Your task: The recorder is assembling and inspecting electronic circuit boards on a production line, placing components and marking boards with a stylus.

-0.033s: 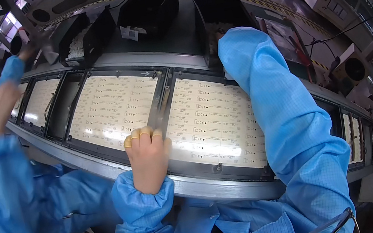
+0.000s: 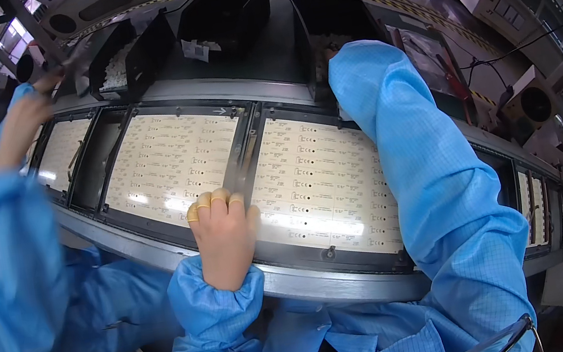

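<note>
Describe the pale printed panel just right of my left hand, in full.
The panel is cream-coloured, flat and roughly rectangular, covered with repeated rows of small dark markings. Its surface looks smooth and glossy, with bright reflections near its lower edge. It lies face up within a dark frame, which carries a small dark fitting at the near edge. The blue right sleeve hides its right side. The left hand is at its lower left; whether they touch is unclear.

Over on my left, the co-worker's nearer hand (image 2: 23, 125) has gone forward toward the far rail (image 2: 231, 88), closer to their farther hand (image 2: 49, 81), its blue sleeve (image 2: 24, 224) following. That farther hand, badly blurred, seems shifted slightly rightward.
</note>
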{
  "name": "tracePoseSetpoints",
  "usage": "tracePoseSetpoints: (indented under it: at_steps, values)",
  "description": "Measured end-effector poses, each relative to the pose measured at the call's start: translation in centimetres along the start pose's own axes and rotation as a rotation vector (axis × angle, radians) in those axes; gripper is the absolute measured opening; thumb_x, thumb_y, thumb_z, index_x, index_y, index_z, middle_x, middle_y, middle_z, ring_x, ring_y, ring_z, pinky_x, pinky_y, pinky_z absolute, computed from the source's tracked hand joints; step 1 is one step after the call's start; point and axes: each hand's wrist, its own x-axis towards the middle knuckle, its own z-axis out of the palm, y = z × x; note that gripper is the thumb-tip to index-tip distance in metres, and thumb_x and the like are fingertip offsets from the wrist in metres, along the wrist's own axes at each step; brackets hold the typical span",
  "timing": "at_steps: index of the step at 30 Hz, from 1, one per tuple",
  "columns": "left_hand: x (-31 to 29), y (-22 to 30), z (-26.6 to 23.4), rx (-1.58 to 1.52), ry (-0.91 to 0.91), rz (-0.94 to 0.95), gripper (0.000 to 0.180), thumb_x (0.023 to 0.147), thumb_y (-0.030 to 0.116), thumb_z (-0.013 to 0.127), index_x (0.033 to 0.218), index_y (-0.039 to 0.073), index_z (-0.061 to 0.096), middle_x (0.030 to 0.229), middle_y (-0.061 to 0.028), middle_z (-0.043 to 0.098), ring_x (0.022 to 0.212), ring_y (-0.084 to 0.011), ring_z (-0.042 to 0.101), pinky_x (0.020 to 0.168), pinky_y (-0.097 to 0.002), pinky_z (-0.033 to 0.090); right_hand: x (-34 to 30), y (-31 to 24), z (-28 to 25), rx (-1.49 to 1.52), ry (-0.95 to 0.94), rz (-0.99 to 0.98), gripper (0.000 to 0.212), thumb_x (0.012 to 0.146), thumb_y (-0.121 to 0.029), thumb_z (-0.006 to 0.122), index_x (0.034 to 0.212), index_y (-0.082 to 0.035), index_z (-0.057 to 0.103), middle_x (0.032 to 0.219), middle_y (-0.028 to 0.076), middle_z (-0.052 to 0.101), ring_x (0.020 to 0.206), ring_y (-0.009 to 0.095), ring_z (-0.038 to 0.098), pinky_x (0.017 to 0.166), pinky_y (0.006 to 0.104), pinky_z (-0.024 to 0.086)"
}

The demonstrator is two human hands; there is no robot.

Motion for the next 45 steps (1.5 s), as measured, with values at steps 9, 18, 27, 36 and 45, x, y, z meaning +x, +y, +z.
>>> tracePoseSetpoints:
  at_steps: [9, 18, 27, 36, 45]
  values:
    - [2.9, -0.6, 1.4, 0.029, -0.047, 0.017, 0.018, 0.073, 0.019, 0.062, 0.077, 0.002, 0.059, 0.088, -0.0123, 0.055, 0.090, -0.0304, 0.050, 0.083, -0.0437, 0.038, 15.9, 0.3, 7.0, 0.093, 0.257, 0.175, 0.022, 0.088, -0.024, 0.052, 0.102, -0.010, 0.060, 0.093, 0.015, 0.064, 0.090, 0.033, 0.062, 0.080, 0.0429, 0.049]
    - [3.7, 1.1, 1.7, 0.012, -0.241, 0.022, 0.012, 0.071, 0.011, 0.063, 0.073, -0.001, 0.061, 0.080, -0.0155, 0.057, 0.081, -0.0329, 0.053, 0.076, -0.0449, 0.041, 0.0, 1.0, 2.9, 0.436, 0.572, -0.148, 0.018, 0.088, -0.022, 0.053, 0.092, -0.004, 0.054, 0.073, 0.021, 0.061, 0.073, 0.040, 0.060, 0.065, 0.0451, 0.047]
    - [3.8, 1.9, 3.6, -0.120, -0.291, -0.016, 0.007, 0.073, 0.005, 0.058, 0.072, -0.002, 0.057, 0.079, -0.0190, 0.055, 0.074, -0.0347, 0.057, 0.067, -0.0435, 0.048, -15.3, 0.6, 4.3, 0.630, 0.031, -0.035, 0.021, 0.090, -0.019, 0.050, 0.098, -0.001, 0.056, 0.079, 0.021, 0.062, 0.077, 0.038, 0.061, 0.069, 0.0437, 0.047]
    - [6.8, 13.2, 3.7, -0.297, -0.451, 0.203, 0.020, 0.079, 0.019, 0.061, 0.081, -0.001, 0.059, 0.080, -0.0191, 0.058, 0.076, -0.0366, 0.059, 0.069, -0.0429, 0.049, -16.6, 0.4, 11.8, 0.611, -0.056, 0.175, 0.024, 0.093, -0.024, 0.045, 0.100, -0.003, 0.055, 0.089, 0.021, 0.063, 0.083, 0.037, 0.061, 0.076, 0.0428, 0.048]
    - [9.7, 13.2, 6.5, -0.305, -0.451, 0.130, 0.025, 0.082, 0.023, 0.057, 0.083, -0.001, 0.060, 0.086, -0.0210, 0.062, 0.080, -0.0372, 0.060, 0.071, -0.0452, 0.048, -17.8, -0.2, 14.5, 0.557, 0.070, 0.118, 0.022, 0.094, -0.022, 0.039, 0.103, -0.004, 0.048, 0.097, 0.017, 0.060, 0.089, 0.034, 0.059, 0.079, 0.0421, 0.047]
